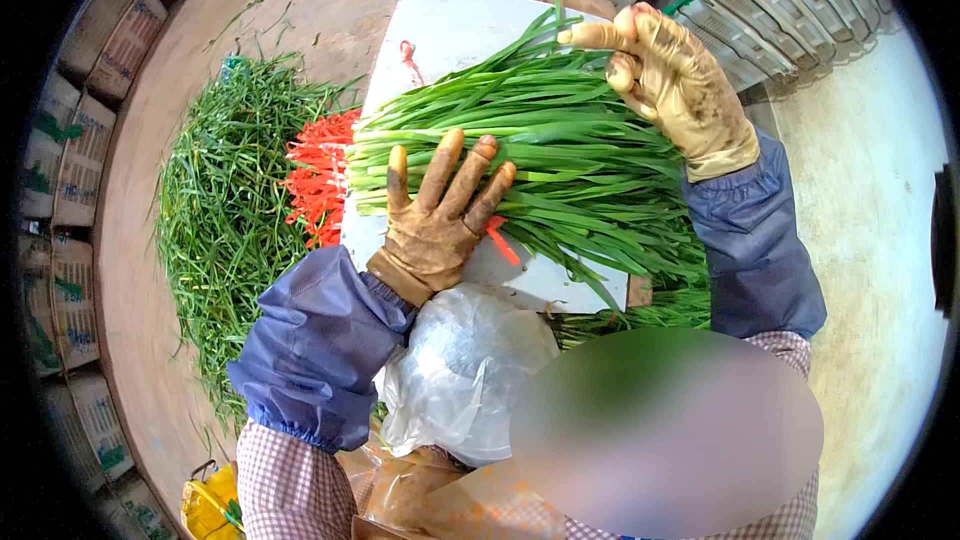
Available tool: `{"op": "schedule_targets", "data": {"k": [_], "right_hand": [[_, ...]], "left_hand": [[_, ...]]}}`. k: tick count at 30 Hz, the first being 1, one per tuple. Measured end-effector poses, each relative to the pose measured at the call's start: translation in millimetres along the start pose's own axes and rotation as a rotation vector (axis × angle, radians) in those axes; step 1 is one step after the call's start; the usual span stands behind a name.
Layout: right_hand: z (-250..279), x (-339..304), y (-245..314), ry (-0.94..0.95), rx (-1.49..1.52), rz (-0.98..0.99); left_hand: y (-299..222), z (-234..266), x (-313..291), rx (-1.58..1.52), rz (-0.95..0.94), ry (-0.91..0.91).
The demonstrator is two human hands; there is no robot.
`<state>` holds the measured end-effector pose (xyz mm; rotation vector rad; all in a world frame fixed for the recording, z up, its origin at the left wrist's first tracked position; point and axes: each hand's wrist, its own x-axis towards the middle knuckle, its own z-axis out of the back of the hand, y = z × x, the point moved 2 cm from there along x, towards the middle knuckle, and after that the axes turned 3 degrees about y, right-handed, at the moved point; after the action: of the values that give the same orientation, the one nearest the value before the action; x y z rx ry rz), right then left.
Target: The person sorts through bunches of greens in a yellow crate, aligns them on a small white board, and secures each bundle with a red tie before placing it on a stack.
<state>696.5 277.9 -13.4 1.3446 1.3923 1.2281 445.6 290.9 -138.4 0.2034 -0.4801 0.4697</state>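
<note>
On the white board (440, 35), 2 gloved hands squared a sheaf of chives (560, 140): the left hand (440, 205) pressed flat, fingers spread, pinning the stalks, while the right hand (665, 70) cupped the leaf tips. Red ties (318, 180) lay beside loose greens (220, 180).

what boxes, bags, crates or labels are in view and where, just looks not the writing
Cardboard boxes: stacked along the left edge, pale with green print.
Plastic crates: top right, grey-white, slatted.
Clear plastic bag: bottom centre, crumpled, beside the left sleeve.
Yellow bag: bottom left corner.
No screens or signs.
</note>
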Motion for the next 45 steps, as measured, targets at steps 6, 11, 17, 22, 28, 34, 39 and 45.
{"op": "schedule_targets", "data": {"k": [6,11,17,22,28,34,39,45], "right_hand": [[-31.1,30.5,5.4,0.116,0.057,0.133],[-16.4,3.6,16.1,-0.136,-0.493,0.057],[18.2,-40.6,-12.3,-0.113,-0.832,-0.219],[21.5,-39.7,-42.8,-0.077,-1.252,0.18],[-5.9,-14.5,-20.0,-0.096,-0.624,-0.18],[-43.3,18.6,-29.6,0.042,-0.021,-0.014],[-97.1,52.6,-44.6,0.293,0.313,0.027],[-133.3,80.5,-37.6,0.453,0.312,0.089]], "left_hand": [[0.2,3.2,-0.3,-0.027,-0.018,0.015],[0.2,0.0,-0.7,-0.061,0.01,-0.015],[0.8,-2.9,-0.8,-0.055,0.024,-0.038],[-2.7,-2.9,4.2,-0.055,0.016,-0.067],[-1.4,0.6,-2.1,-0.021,-0.003,-0.052],[-4.0,2.1,0.6,0.043,-0.063,0.023],[-1.6,0.4,1.8,-0.039,-0.075,0.02],[1.4,-7.9,-1.8,-0.111,-0.124,-0.023]]}}
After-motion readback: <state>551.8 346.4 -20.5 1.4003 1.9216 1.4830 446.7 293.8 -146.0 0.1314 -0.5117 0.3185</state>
